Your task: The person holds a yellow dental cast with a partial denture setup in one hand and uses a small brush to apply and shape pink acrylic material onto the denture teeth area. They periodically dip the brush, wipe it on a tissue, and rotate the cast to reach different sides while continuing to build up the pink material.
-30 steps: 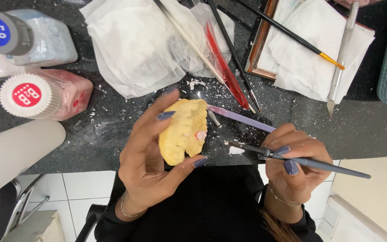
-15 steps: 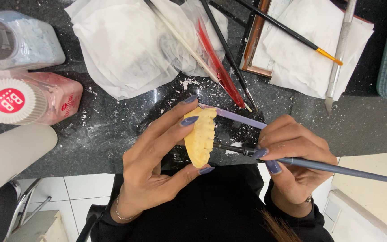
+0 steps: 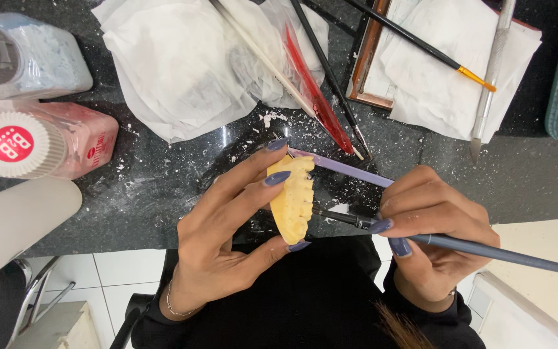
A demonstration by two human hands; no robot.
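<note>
Brushwork on yellow dental cast (image 3: 294,207) judged midway: teeth row visible, no paint or coating discernible, so extent done cannot be told. Cast pinched edge-on in left hand (image 3: 227,245), fingers closed round it, above near edge of dark worktop (image 3: 163,187). Long axis near-vertical in view, teeth facing right. Fine brush (image 3: 447,242) gripped in right hand (image 3: 431,239), tip touching cast.

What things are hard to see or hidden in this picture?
Head view only:
- Brush tip: hidden against the yellow tooth model.
- Model's back side: covered by the left hand.
- Blue brush handle: cut off by the right edge.
- Pink bottle: contents unclear through its cloudy wall.
</note>
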